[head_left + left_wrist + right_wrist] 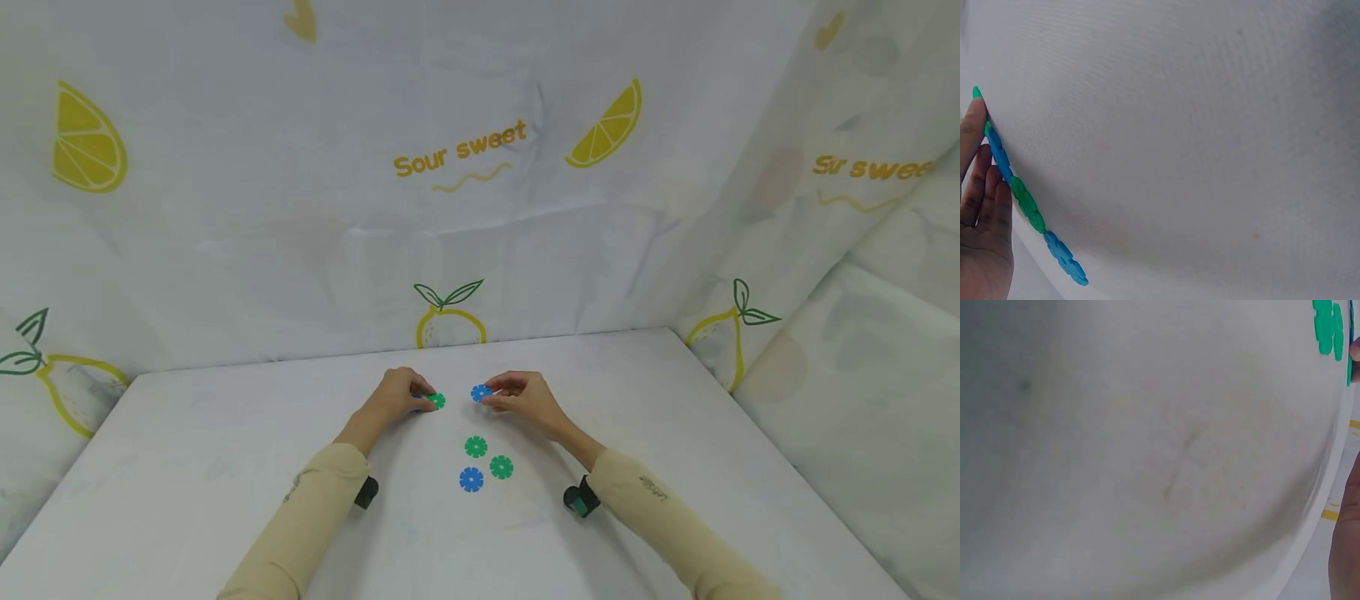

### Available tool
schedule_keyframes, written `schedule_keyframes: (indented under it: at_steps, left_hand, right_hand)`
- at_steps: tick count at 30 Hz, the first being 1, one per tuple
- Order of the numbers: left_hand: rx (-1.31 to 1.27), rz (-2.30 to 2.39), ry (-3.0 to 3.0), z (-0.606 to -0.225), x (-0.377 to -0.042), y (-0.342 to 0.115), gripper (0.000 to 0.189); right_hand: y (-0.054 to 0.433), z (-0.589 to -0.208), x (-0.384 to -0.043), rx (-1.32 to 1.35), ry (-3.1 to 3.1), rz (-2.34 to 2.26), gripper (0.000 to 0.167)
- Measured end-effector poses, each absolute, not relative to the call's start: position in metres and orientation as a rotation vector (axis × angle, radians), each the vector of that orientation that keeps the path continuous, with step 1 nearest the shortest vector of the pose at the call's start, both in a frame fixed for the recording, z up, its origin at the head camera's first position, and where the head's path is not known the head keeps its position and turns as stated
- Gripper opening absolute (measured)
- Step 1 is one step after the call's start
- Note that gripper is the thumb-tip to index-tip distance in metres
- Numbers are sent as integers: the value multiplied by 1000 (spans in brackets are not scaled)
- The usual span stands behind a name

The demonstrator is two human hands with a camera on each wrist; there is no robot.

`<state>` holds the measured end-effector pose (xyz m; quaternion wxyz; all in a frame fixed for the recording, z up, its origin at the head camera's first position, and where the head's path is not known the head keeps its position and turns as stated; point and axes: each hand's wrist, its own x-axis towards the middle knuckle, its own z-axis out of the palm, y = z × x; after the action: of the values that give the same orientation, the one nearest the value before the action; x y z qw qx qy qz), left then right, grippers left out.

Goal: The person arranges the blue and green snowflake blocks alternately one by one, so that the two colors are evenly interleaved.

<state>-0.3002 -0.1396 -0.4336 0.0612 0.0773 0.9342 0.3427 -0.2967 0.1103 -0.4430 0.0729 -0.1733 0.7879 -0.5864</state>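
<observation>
My left hand [397,396] pinches the end of a chain of interlocking snowflake discs, its green disc [437,402] poking out past the fingertips. In the left wrist view the chain [1027,203] runs edge-on below the fingers, green and blue by turns. Facing it across a small gap, my right hand [525,396] holds a single blue snowflake disc [480,392] between thumb and fingers. Nearer to me on the white table lie two green discs [476,447] and a blue disc [471,480], flat and apart.
The white table [210,483] ends at a hanging white cloth [300,250] printed with lemons, which also closes off the right side. Black wrist cameras [581,498] hang under both sleeves, just above the tabletop.
</observation>
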Motion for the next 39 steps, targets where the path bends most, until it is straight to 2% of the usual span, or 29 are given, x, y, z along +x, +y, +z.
schedule_keyframes:
  at_steps: [18, 39]
  left_hand:
    - [249, 1015, 2834, -433, -301, -140, 20]
    - [284, 1014, 2837, -431, -301, -140, 20]
  right_hand:
    - [103, -442, -323, -457, 2340, -1618, 29]
    - [77, -441, -324, -388, 2526, -1361, 21]
